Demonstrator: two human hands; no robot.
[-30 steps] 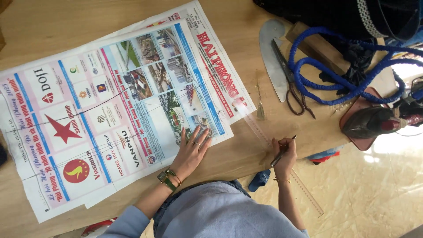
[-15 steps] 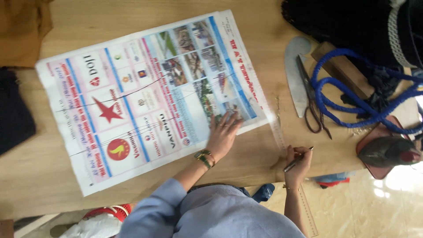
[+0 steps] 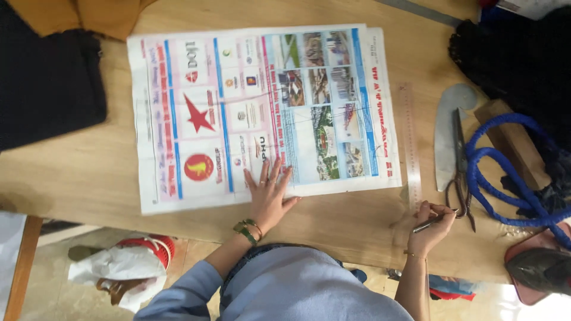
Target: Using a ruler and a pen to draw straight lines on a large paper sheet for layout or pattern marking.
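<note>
A large colour-printed newspaper sheet (image 3: 238,113) lies spread flat on the wooden table (image 3: 77,178). My left hand (image 3: 267,193), with bracelets at the wrist, presses palm-down with fingers spread on the sheet's near edge. My right hand (image 3: 427,227) rests on the table right of the sheet, holding a dark pen (image 3: 431,222). It sits just below the near end of a clear straight ruler (image 3: 410,142), which lies along the sheet's right edge.
A grey curved ruler (image 3: 445,134), dark scissors (image 3: 461,172) and a looped blue cord (image 3: 502,172) lie to the right. Black fabric (image 3: 47,83) covers the left end and mustard cloth (image 3: 95,15) the far left. A red basket (image 3: 151,248) stands on the floor.
The view has swung to the right across the table. My left hand has slid left along the sheet's near edge. My right hand still holds the pen by the ruler's near end.
</note>
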